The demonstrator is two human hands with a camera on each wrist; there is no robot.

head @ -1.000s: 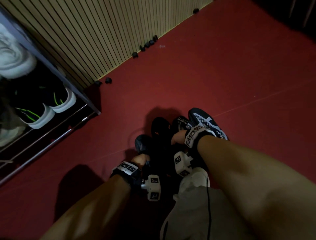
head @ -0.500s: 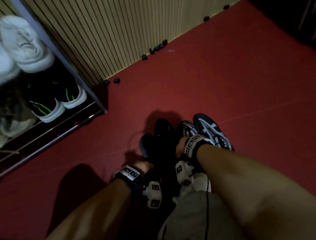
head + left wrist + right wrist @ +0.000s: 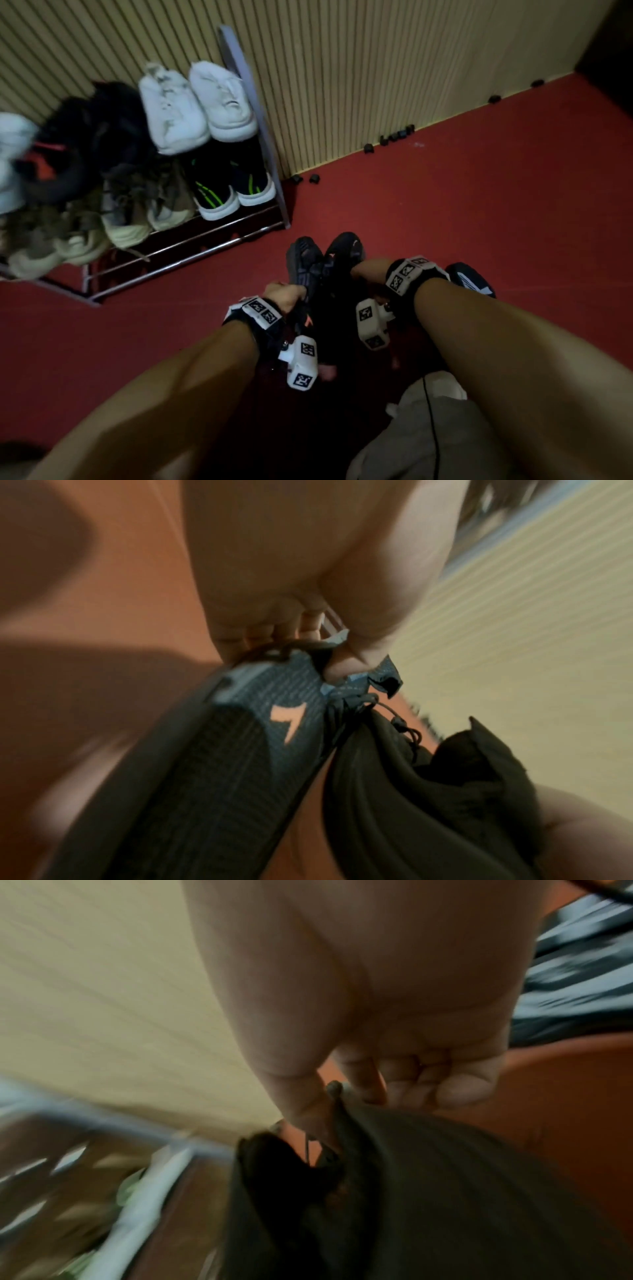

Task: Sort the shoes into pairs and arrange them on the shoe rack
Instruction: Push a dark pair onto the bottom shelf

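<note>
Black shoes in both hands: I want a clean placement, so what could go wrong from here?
1. The left hand only pinches its black shoe at the collar, so it might slip.
2. The rack looks crowded, and the green-striped pair sits near the edge; a careless push could knock it off.

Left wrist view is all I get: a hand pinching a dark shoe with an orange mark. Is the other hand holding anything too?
Observer: Yes. The right hand pinches the collar of a second black shoe.
Operator: Where is the rack they go on?
Observer: The shoe rack stands against the slatted wall, ahead and to the person's left, with white sneakers on its top shelf.
Operator: Are any other shoes on the floor?
Observer: One black-and-white shoe lies on the red floor, just right of that hand.
</note>
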